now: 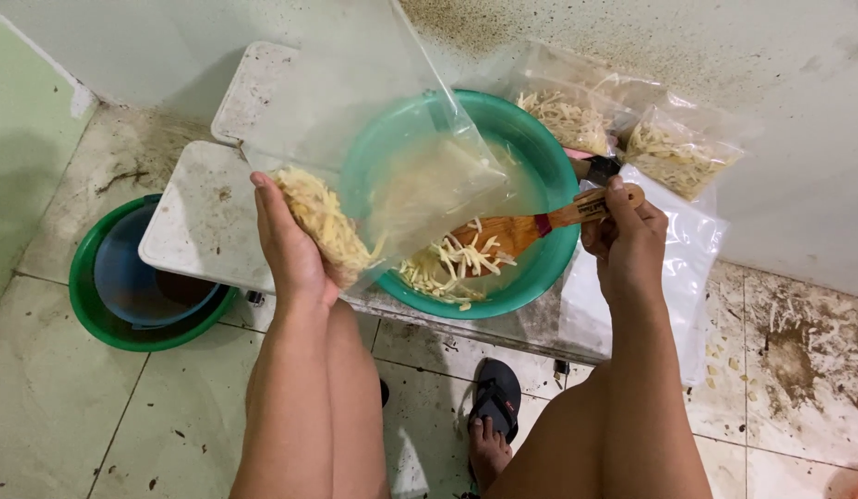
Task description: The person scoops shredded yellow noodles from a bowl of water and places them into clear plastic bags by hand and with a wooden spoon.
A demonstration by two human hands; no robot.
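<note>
Head view: a plastic bag (374, 139) is clamped by the left hand (290, 245), a wooden spatula (531, 226) gripped by the right hand (628, 240). Shreds could be spilled past the bag mouth, beyond the green bowl (540, 277).

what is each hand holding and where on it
The left hand cups the filled bottom of a clear plastic bag of pale shredded strips. The right hand has its grip on the handle end of a wooden spatula.

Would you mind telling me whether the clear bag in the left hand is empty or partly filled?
Partly filled: pale shredded strips sit in the clear bag's bottom corner, cupped by the left hand.
</note>
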